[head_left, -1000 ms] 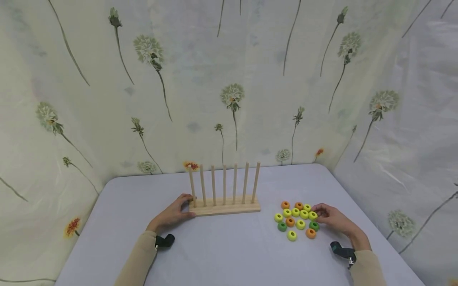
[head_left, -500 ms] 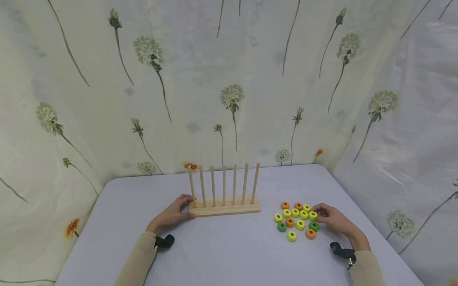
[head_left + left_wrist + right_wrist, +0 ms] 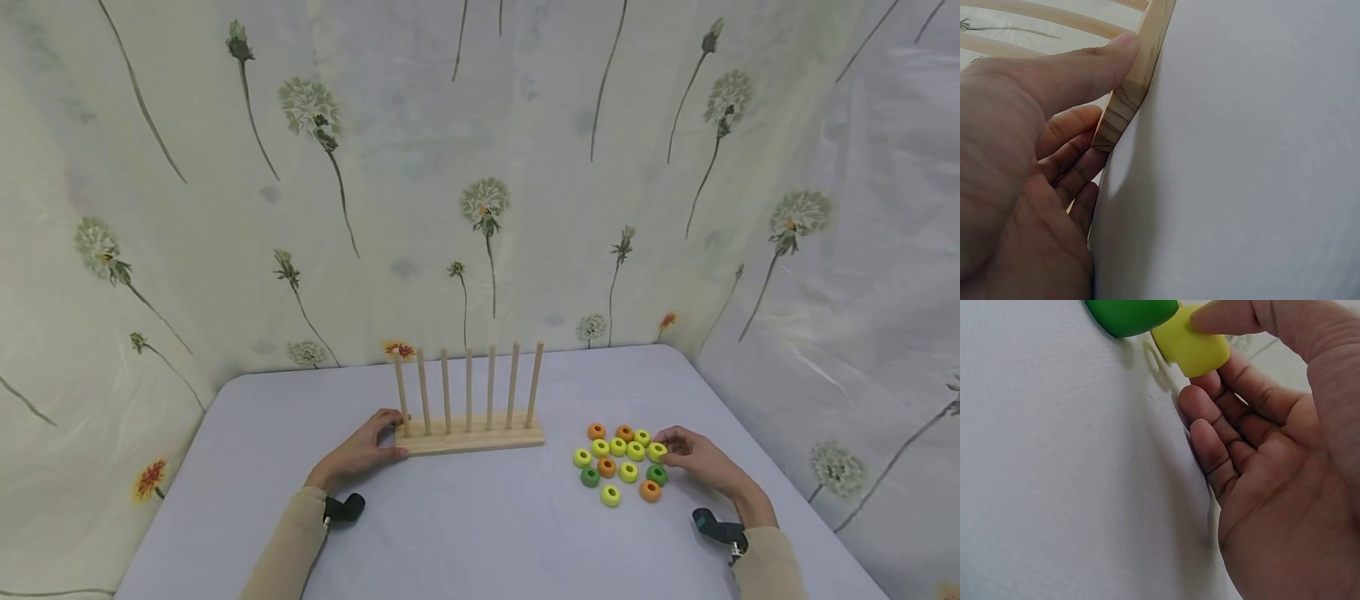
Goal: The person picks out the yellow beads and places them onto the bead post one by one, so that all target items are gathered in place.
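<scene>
A wooden peg stand [image 3: 468, 437] with a row of several upright bare pegs stands left of the table's middle. My left hand [image 3: 365, 448] holds its left end; in the left wrist view the thumb [image 3: 1124, 47] lies on the base [image 3: 1138, 78] and the fingers curl behind its end. At right, my right hand [image 3: 701, 461] pinches a yellow bead [image 3: 657, 452] at the edge of a loose group. The right wrist view has the thumb on this yellow bead [image 3: 1194, 347], fingers behind it, and a green bead [image 3: 1132, 314] beside it.
Several yellow, orange and green beads, among them an orange bead [image 3: 650, 491] and a yellow bead [image 3: 611, 496], lie between the stand and my right hand. Behind the white table [image 3: 465, 533] hangs a dandelion-print curtain [image 3: 405, 200].
The pinched yellow bead has shifted very slightly right, away from its yellow neighbour, along with my right hand. My left hand and the peg stand have stayed in place.
</scene>
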`<state>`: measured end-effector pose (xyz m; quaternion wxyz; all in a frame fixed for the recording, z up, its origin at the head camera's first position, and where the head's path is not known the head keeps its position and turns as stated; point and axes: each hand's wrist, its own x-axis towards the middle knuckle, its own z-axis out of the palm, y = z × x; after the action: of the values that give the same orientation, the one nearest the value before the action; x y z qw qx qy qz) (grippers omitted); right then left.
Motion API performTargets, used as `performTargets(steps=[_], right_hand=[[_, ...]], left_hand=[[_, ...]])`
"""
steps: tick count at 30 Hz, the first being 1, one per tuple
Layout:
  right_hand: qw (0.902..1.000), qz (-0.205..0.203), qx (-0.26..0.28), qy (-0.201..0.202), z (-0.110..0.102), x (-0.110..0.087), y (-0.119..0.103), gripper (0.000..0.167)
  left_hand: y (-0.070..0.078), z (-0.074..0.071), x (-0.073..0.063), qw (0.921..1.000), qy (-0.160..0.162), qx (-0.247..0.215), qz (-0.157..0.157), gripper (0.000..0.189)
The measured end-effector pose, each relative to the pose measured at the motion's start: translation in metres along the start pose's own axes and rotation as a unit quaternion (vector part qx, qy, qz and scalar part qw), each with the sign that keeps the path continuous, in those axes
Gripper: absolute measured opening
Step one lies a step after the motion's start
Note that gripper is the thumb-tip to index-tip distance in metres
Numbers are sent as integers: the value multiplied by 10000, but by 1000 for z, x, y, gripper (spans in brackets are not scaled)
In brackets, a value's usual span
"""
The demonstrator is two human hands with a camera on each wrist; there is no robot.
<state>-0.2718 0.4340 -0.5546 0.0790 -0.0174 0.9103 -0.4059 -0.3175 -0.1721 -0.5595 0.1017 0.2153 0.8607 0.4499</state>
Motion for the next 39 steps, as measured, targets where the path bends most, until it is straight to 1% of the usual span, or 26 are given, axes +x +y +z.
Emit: performTargets(steps=[6, 15, 24, 29, 34, 39], right_hand=[[10000, -15, 32, -23, 0, 0, 1, 42], [10000, -40, 13, -21, -2, 3, 5, 42], [9999, -102, 5, -54, -2, 0, 1, 43], [10000, -68, -64, 25, -3, 0, -1, 41], [9997, -121, -69, 176, -3, -1, -9, 37], [9985, -339, -218, 372, -3, -2, -21, 36]], left_hand=[[1, 0, 0, 10000, -9, -33, -65, 68], [0, 0, 1, 10000, 7, 59, -21, 67], [7, 1, -1, 9997, 29, 9, -235, 66], [6, 0, -1, 9997, 34, 11, -254, 65], [6, 0, -1, 9996, 11, 68, -286, 68], [6, -1, -1, 9995, -8, 66, -304, 69]])
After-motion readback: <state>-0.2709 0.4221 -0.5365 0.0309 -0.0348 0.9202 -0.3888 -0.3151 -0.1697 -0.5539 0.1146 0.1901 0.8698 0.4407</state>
